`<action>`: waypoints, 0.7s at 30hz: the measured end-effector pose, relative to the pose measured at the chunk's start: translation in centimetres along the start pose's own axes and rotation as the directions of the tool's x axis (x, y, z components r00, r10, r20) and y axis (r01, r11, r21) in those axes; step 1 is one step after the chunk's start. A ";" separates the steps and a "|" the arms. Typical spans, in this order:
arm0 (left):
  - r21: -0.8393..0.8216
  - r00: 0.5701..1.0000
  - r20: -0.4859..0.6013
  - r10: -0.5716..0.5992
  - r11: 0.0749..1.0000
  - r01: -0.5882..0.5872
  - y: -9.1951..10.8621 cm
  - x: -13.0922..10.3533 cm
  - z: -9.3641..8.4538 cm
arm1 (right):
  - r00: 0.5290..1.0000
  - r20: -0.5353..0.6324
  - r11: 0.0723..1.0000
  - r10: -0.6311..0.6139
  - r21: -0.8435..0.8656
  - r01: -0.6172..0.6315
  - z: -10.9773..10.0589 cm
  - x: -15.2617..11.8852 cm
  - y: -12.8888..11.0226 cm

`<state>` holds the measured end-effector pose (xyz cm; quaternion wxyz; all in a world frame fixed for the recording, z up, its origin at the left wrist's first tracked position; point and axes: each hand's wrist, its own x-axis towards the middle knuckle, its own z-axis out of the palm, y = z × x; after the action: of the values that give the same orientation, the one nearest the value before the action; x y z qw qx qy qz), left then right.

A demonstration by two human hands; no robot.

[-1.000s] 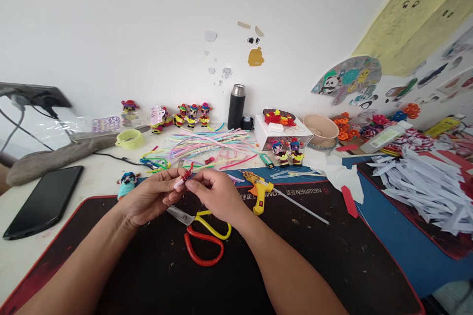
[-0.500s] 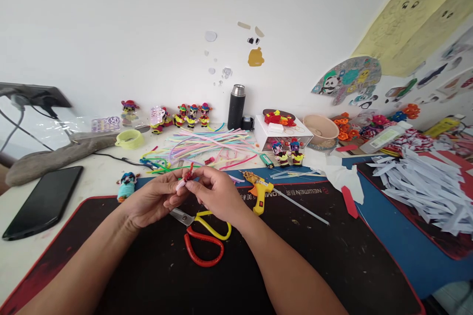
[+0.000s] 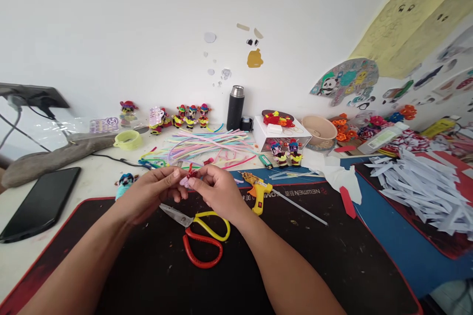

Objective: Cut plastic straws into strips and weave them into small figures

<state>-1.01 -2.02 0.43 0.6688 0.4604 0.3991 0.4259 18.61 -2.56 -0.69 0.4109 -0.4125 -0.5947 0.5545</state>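
L hand (image 3: pixel 155 187) and R hand (image 3: pixel 219 189) meet above the mat, per the head cam, our only view. Our R thumb + index pinch a small red-and-lilac piece (image 3: pixel 185 181), held up off the mat (image 3: pixel 236 280); its red end points up, lilac end down. L thumb + index are bent close together right beside it; can't tell if they're touching it or just apart.

What's changed in the last sec: our L fingers have slid off the lilac end, so more of it shows, and more scissor blade is visible under the L hand. For the work, we'd call it a grip change: R now seems to carry the piece, L hardly any of it.

Scissors (image 3: pixel 189 222) lie on the mat below our hands, same spot as before. Yellow glue gun (image 3: pixel 261 192) is to the R, w/ a clear glue stick (image 3: pixel 303 209) out its back. Teal figure (image 3: pixel 124 183) is partly hidden behind our L wrist; pipe cleaners (image 3: pixel 210 143) are piled beyond.
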 end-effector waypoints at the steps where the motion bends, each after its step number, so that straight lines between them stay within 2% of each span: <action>1: 0.040 1.000 0.000 0.015 0.999 -0.015 0.1 0.0 -0.1 | 1.000 -0.005 1.000 -0.001 -0.001 0.001 0.0 0.0 0.1; 6: 0.248 0.998 -0.022 0.059 0.967 -0.052 0.4 0.0 0.0 | 1.000 -0.015 0.998 -0.024 -0.057 0.023 -0.1 0.1 0.2; 13: 0.433 0.990 -0.060 0.128 0.897 -0.089 0.2 0.0 0.5 | 0.992 -0.079 0.937 -0.098 -0.343 0.066 0.0 0.1 -0.2; 16: 0.488 0.985 -0.058 0.160 0.866 -0.112 0.2 -0.1 0.5 | 0.992 -0.061 0.925 -0.107 -0.372 0.077 0.0 0.0 -0.1; 21: 0.651 0.966 -0.076 0.248 0.746 -0.141 -0.1 -0.2 0.2 | 0.994 -0.049 0.931 -0.098 -0.357 0.074 0.1 0.1 0.2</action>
<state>-0.85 -2.27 0.39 0.3899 0.6646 0.5213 0.3667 18.51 -2.44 -0.85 0.3732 -0.4715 -0.6884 0.4056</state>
